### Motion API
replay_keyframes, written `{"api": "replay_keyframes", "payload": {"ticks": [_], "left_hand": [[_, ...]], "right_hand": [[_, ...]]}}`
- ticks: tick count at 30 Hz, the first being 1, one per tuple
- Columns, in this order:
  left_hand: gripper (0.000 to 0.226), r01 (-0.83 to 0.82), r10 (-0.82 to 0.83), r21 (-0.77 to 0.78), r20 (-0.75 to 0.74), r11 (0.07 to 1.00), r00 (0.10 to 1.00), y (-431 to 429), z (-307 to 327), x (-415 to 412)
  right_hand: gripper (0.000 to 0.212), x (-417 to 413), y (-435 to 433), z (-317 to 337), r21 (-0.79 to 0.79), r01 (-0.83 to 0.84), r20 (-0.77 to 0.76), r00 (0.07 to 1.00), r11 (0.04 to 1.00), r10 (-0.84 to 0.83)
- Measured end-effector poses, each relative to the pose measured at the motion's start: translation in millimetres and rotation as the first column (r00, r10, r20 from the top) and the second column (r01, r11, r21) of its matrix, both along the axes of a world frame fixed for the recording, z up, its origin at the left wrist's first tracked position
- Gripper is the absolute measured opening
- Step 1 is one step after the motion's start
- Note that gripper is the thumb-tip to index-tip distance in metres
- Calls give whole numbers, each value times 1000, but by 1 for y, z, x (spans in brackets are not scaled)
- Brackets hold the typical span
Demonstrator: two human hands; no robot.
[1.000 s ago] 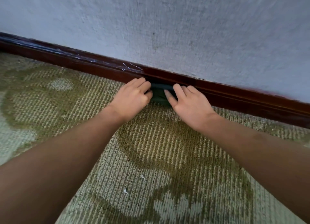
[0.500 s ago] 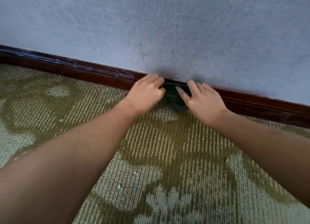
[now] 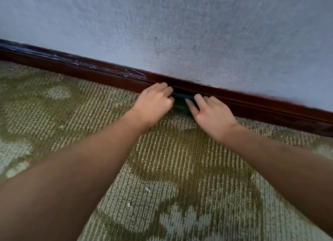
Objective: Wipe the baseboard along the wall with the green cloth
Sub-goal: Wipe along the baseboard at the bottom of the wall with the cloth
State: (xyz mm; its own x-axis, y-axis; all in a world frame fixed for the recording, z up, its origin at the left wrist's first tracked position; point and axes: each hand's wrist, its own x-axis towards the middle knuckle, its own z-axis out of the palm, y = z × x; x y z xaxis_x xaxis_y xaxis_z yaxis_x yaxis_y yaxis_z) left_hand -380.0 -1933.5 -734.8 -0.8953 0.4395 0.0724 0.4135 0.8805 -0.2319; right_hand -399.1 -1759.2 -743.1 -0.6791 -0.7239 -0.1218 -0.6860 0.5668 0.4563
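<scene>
A dark red-brown baseboard (image 3: 90, 73) runs along the foot of a pale textured wall, sloping down to the right in view. A dark green cloth (image 3: 181, 103) is bunched against the baseboard's face, mostly hidden between my hands. My left hand (image 3: 154, 102) holds its left side with curled fingers. My right hand (image 3: 210, 112) presses its right side, fingers flat and reaching to the baseboard. White scratch marks show on the baseboard left of my left hand.
Patterned green and beige carpet (image 3: 171, 168) covers the floor up to the baseboard. Small white bits of lint (image 3: 147, 189) lie on it near my left forearm. The wall (image 3: 180, 33) fills the upper half of the view.
Both hands and the cloth have slid to the right along the baseboard, leaving the white scratch marks farther to their left. The grip on the cloth looks the same.
</scene>
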Motion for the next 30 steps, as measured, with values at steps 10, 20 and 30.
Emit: {"api": "replay_keyframes", "payload": {"ticks": [10, 20, 30], "left_hand": [[7, 112, -112, -10, -22, 994, 993, -9, -5, 2], [9, 2, -2, 0, -135, 1000, 991, -35, 33, 18], [21, 16, -15, 2, -96, 1000, 995, -37, 50, 51]], "right_hand": [[61, -2, -7, -5, 49, -24, 76, 997, 998, 21], [60, -4, -34, 36, -99, -24, 30, 999, 995, 27], [57, 22, -32, 58, -117, -114, 68, 990, 987, 122]]}}
